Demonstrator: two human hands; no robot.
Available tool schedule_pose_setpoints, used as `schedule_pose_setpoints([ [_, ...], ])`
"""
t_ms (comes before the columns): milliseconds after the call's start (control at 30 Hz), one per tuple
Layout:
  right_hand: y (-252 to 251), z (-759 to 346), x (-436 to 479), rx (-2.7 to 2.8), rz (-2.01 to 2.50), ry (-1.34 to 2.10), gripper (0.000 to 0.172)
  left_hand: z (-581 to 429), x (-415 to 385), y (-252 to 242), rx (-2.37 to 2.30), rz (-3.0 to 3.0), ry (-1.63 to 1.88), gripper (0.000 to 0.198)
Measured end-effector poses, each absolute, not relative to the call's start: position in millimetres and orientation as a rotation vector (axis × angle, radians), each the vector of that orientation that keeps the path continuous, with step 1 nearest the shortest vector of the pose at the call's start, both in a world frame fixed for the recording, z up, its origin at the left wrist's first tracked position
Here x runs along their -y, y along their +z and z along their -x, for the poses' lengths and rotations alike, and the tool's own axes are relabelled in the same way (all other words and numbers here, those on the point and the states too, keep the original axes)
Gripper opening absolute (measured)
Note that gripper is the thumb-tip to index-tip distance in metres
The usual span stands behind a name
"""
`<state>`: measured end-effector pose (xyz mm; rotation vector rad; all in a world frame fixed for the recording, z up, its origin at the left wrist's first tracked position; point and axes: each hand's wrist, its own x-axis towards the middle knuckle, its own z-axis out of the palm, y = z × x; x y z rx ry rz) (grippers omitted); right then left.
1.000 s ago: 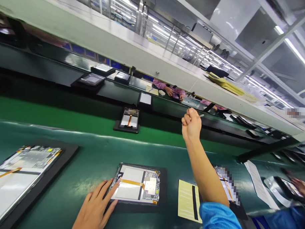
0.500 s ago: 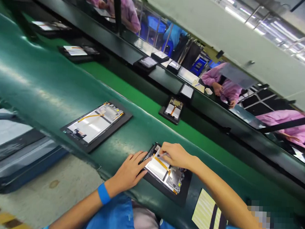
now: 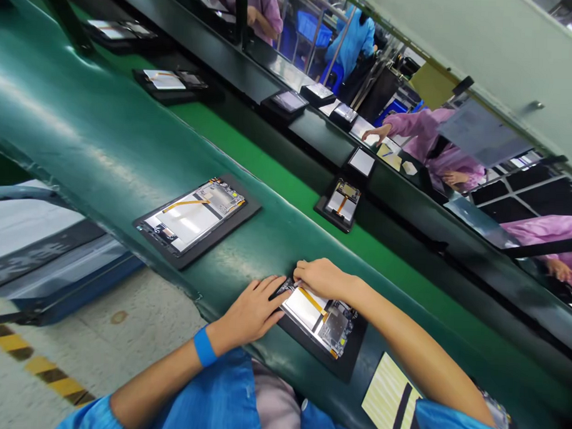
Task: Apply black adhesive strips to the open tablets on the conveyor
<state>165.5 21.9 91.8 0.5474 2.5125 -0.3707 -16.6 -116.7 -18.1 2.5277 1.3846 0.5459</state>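
An opened tablet [image 3: 304,310] lies on a black pad [image 3: 341,361] on the green bench, its silver battery, orange ribbon cable and circuit board exposed. My left hand [image 3: 253,313], a blue band at its wrist, rests with fingers stretched out over the tablet's left end. At that same end, my right hand [image 3: 325,278] is curled in a pinch against the top corner. What sits between its fingertips is hidden. Another opened tablet [image 3: 192,214] lies on its own pad to the left, untouched.
A pale yellow sheet with dark strips [image 3: 387,393] lies near my right forearm. Beyond the bench edge, a green conveyor belt [image 3: 269,170] carries several opened tablets, one [image 3: 341,202] almost straight ahead. Across it, co-workers in pink [image 3: 422,135] sit at the far bench.
My right hand has shifted slightly toward the tablet's far left corner, and the small dark piece near its fingertips is now hidden. A co-worker across has reached an arm out. The view has shifted.
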Motion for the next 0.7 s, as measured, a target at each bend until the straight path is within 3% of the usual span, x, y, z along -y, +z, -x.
schedule_pose_setpoints([
  [700,89,-163,-24,-2.543,-0.542,-0.243,0.020,7,110,-6,-1.464,-2.514,0.387,0.054],
])
